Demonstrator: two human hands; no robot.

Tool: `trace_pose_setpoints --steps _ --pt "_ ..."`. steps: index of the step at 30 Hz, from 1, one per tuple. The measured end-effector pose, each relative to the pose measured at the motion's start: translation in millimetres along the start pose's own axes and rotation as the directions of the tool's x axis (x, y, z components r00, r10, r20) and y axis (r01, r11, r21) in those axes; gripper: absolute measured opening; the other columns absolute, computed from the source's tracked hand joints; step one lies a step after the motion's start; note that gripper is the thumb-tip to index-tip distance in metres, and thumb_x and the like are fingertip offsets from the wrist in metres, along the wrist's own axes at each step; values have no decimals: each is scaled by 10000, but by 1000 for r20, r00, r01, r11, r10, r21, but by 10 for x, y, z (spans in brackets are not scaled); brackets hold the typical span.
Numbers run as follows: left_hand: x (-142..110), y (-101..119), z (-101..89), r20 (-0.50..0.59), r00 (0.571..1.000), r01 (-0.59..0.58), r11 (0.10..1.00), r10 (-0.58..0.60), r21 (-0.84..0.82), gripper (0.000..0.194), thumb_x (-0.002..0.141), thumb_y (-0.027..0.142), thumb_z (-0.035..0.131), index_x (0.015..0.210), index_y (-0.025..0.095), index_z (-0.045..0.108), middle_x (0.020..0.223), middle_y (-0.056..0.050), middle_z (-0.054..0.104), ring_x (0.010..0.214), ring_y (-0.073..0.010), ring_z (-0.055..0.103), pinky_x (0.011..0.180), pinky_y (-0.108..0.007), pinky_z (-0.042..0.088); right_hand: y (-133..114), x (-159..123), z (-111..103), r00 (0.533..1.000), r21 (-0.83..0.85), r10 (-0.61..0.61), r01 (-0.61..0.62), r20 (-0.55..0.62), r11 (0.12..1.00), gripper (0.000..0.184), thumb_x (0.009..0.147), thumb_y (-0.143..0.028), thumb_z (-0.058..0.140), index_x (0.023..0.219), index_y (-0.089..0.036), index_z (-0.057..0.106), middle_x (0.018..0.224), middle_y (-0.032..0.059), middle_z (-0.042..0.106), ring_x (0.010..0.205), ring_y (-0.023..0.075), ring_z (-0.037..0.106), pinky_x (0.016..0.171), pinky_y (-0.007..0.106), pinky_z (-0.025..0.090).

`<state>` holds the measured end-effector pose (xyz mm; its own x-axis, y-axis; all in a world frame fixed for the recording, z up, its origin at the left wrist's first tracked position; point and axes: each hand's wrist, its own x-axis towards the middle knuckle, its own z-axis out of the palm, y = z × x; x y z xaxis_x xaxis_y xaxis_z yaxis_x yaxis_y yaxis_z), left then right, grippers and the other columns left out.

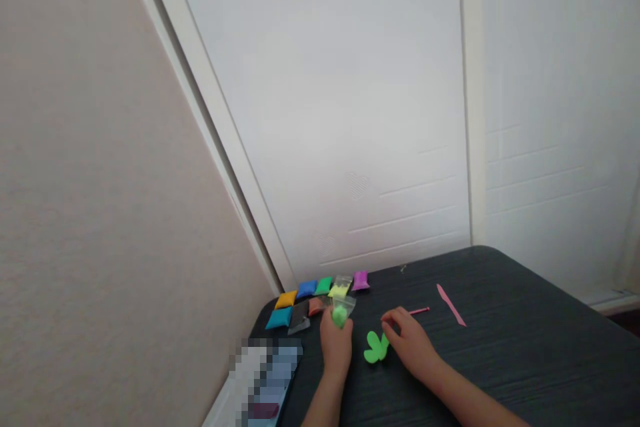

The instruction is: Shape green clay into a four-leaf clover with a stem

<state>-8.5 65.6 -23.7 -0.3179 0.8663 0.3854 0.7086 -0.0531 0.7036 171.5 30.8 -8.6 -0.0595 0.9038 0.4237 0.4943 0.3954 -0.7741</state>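
Note:
My left hand (335, 340) is closed around a small clear bag with light green clay (341, 312) in it, held just above the dark table (525, 353). My right hand (407, 340) rests on the table with its fingers curled, touching the right side of a flat green clay shape (376, 347). A thin pink stick tool (419, 311) lies just beyond the right hand's fingers; whether they grip it I cannot make out.
Several small packets of coloured clay (315, 297) lie in rows at the table's far left corner. A pink plastic knife (451, 305) lies farther right. A blurred box (267, 373) sits at the near left edge. White wall panels stand behind the table.

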Motion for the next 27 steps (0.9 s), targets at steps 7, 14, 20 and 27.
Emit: trace_pose_setpoints --steps 7,14,20,27 --pt "-277 -33 -424 -64 967 -243 969 245 36 355 685 274 511 1026 177 522 982 -57 558 971 -224 457 869 -369 343 -318 -37 -33 972 -24 -229 230 46 973 165 804 -217 415 868 -228 567 826 21 568 795 158 508 732 294 371" --pt "-309 71 -481 -28 918 -389 913 394 122 315 724 254 497 1032 197 535 954 -49 578 957 -218 453 847 -381 360 -611 35 82 938 -123 -344 345 31 930 204 759 -192 486 941 -246 558 933 33 556 892 187 475 803 340 334" --pt "-369 140 -503 44 896 -443 878 442 183 330 718 235 499 1045 205 532 975 -54 577 952 -224 455 836 -391 370 -437 34 128 952 -72 -299 304 64 950 115 765 -213 491 812 -237 594 870 13 583 861 165 504 801 320 334" --pt "-403 171 -458 99 876 -483 851 472 206 413 689 164 508 1100 201 493 1021 -54 546 1007 -221 422 919 -395 318 -365 24 105 959 -35 -253 259 125 965 122 773 -250 485 742 -226 600 805 -4 609 806 149 528 790 306 337"
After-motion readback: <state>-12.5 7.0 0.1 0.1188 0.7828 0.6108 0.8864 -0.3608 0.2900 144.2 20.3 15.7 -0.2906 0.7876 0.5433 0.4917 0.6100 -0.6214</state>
